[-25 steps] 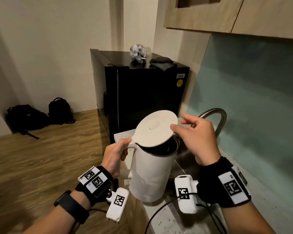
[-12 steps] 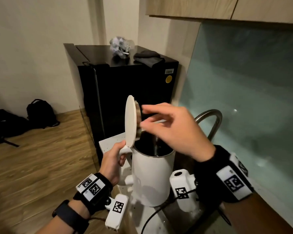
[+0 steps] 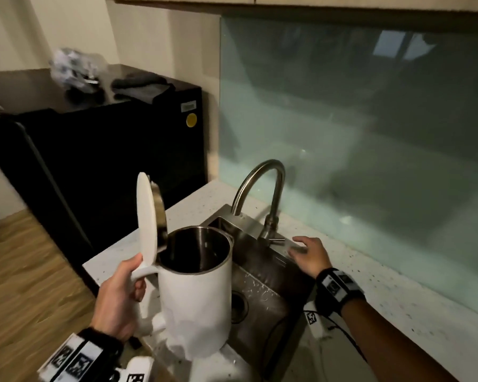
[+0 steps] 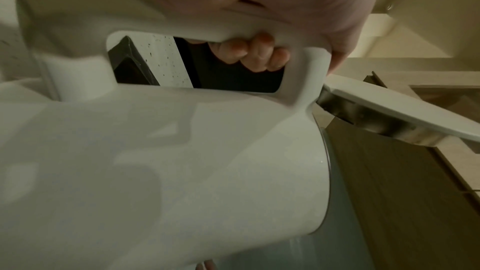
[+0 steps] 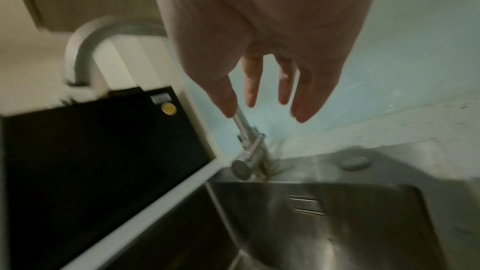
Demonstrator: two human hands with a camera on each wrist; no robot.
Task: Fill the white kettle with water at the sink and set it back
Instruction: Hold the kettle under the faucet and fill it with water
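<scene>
My left hand grips the handle of the white kettle, fingers curled round it. The kettle hangs at the left edge of the steel sink, nearer me and left of the curved tap's spout. Its lid stands upright and the dark steel inside shows. My right hand is over the sink's back rim, fingers straight, just right of the tap lever and holding nothing.
A black fridge stands left of the speckled counter, with a dark cloth on top. A green glass backsplash rises behind the tap. The drain sits on the sink floor. Wooden floor lies to the left.
The lid went from half lifted under my right fingers to fully upright. My right hand left it and dropped right, beside the tap lever. The view swung right toward the sink.
</scene>
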